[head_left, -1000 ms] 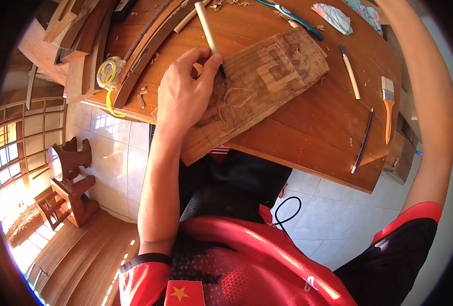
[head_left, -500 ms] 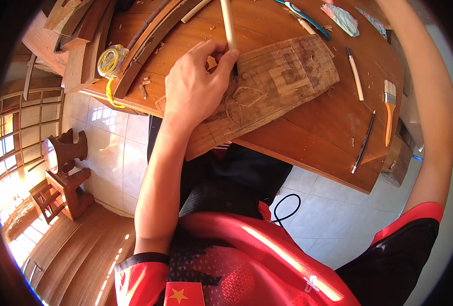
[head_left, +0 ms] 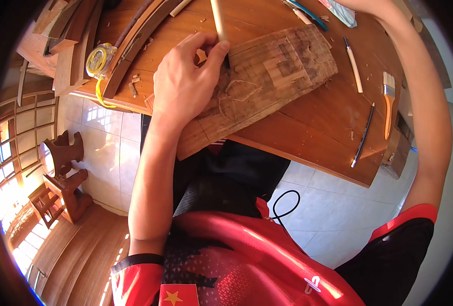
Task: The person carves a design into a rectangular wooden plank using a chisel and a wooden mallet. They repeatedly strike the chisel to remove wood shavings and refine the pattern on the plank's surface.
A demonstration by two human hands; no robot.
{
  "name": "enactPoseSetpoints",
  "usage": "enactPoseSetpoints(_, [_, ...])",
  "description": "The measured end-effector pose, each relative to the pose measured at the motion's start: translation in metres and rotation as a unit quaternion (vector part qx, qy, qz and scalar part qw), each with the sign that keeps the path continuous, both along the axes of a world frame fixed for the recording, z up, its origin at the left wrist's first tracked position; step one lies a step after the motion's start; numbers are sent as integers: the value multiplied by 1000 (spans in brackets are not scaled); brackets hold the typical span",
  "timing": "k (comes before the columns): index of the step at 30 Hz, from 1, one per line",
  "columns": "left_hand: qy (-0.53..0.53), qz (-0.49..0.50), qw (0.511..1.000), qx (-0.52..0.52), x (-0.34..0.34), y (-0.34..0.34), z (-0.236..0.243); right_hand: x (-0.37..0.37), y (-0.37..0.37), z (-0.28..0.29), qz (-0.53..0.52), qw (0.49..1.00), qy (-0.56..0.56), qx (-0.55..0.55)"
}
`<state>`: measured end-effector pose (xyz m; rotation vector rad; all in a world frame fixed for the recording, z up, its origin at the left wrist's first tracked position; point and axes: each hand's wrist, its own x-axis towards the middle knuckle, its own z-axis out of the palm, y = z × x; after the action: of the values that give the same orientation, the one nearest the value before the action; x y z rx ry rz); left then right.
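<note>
My left hand (head_left: pixel 188 74) is closed around a carving chisel (head_left: pixel 218 20) with a pale wooden handle. The tool stands nearly upright, its dark blade going down to the worn wooden board (head_left: pixel 292 74). A leaf-like outline and squarish cuts mark the board's surface. It lies slanted on the table and sticks out past the near edge, my wrist above its left part. At the top edge of the view, only part of my right hand (head_left: pixel 356 4) shows, close to a light, patterned cloth (head_left: pixel 342 13); its fingers are out of sight.
On the brown table (head_left: pixel 313 137) lie a slim pale-handled tool (head_left: pixel 354 66), a flat brush (head_left: pixel 388 102) and a dark pencil (head_left: pixel 363 135) to the right. Leftward are a yellow tape measure (head_left: pixel 100 61), curved wooden strips (head_left: pixel 135 46), stacked timber (head_left: pixel 78 46) and wood chips.
The table, board and left hand with the chisel appear shifted slightly left and up in the view. My right hand has come partly into sight at the top, beside the cloth.
</note>
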<state>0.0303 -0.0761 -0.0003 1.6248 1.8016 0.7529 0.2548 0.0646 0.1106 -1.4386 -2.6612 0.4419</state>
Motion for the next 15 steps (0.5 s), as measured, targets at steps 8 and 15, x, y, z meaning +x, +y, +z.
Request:
enactPoseSetpoints(8, [-5,-15,1000,5,3,3,1,-21,-4,19,18,993,-120,10])
enactPoseSetpoints(15, [-6,-12,1000,-4,3,1,3,-19,0,18,35,989,-139,40])
